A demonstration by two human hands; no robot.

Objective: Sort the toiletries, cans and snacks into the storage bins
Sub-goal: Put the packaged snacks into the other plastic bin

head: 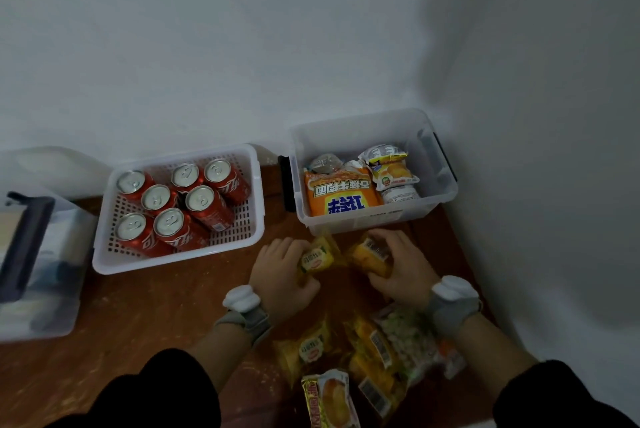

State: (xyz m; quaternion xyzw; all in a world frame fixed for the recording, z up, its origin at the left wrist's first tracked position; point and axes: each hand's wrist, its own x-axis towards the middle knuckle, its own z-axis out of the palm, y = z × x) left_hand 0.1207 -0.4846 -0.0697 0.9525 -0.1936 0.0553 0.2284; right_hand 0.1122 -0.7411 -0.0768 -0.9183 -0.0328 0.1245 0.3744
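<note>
Wooden table point(145, 310) set against white walls; three containers along its far edge. Left: clear lidded bin point(41, 254) with a dark handle, contents blurred, cannot tell what is inside. Centre: white perforated basket point(254, 216) holding seven red cola cans point(194, 209), all upright, tops toward the camera, packed toward the basket's left and middle. Right: clear storage bin point(440, 185) with dark side latches; inside, a large orange noodle packet point(341, 197) lying flat, print upside down from this view, plus a yellow-and-white bun packet point(391, 169), a grey-white wrapped item behind and a small tub at the near right.

Just in front of the clear storage bin, both hands on the table; left hand point(280, 271) closed round a yellow snack packet point(317, 259), fingers curled over its near side, long axis running up-right toward the bin; right hand point(398, 268) clamped on a second yellow packet point(372, 256), barcode face up, long axis running down-right; the two packets sit near each other, whether touching cannot be told.

Nearer the person: a loose heap of snacks point(367, 358) between the forearms, yellow packets, one pale speckled bag, one bun packet at the bottom edge; white-and-grey wrist bands point(453, 299) on both wrists; dark sleeves.
</note>
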